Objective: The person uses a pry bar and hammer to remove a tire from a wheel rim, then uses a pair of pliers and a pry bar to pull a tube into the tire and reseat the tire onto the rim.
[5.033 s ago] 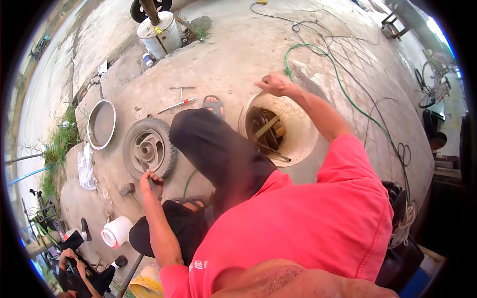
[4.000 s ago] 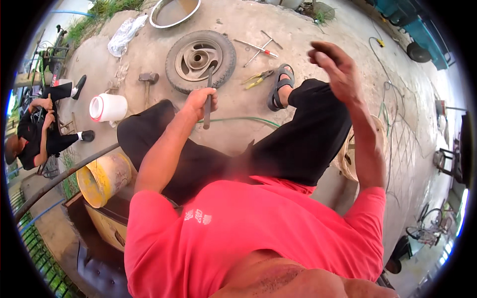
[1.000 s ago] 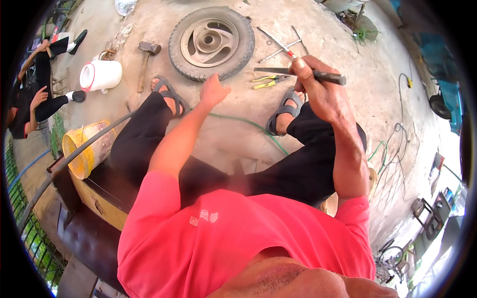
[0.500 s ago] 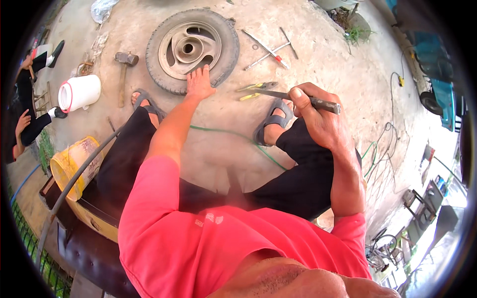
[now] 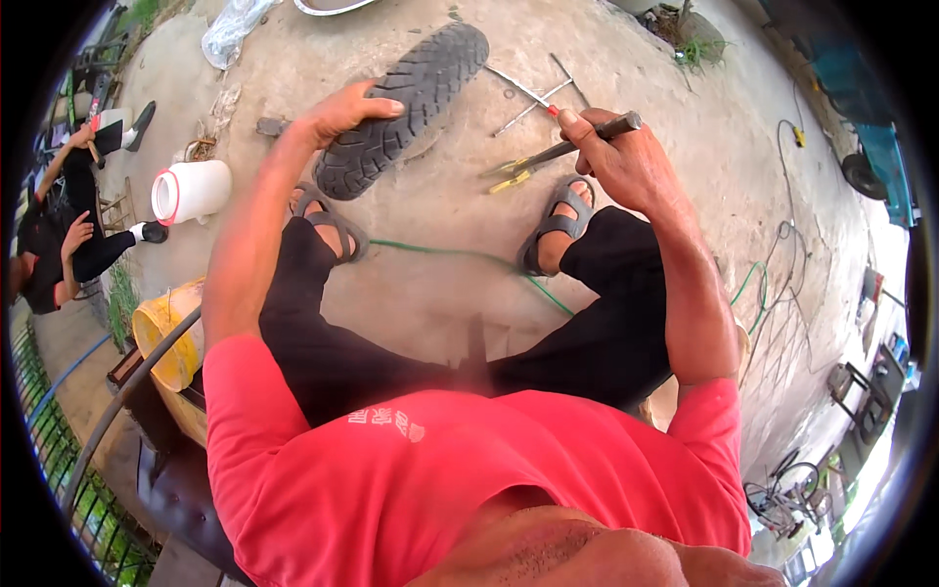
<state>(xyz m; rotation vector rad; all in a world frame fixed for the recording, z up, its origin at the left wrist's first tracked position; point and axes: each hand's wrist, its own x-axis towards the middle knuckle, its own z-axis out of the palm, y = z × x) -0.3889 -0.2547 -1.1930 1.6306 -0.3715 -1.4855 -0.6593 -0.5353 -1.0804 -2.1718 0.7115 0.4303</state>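
Left hand (image 5: 342,111) gripping a tilted tyre (image 5: 421,93) at the frame's upper centre-left, right hand (image 5: 623,158) clasping a dark metal bar (image 5: 619,124) at upper centre-right, pale lettering (image 5: 386,419) showing on a red shirt (image 5: 469,465).

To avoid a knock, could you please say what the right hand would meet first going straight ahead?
Probably the T-handled tool lying ahead of the right hand, though depth is unclear.

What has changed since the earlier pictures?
The wheel, lying flat before, is tipped up with its tread facing the camera, gripped by the left hand. The bar went from the left hand to the right hand. The pliers and cross wrench lie where they were.
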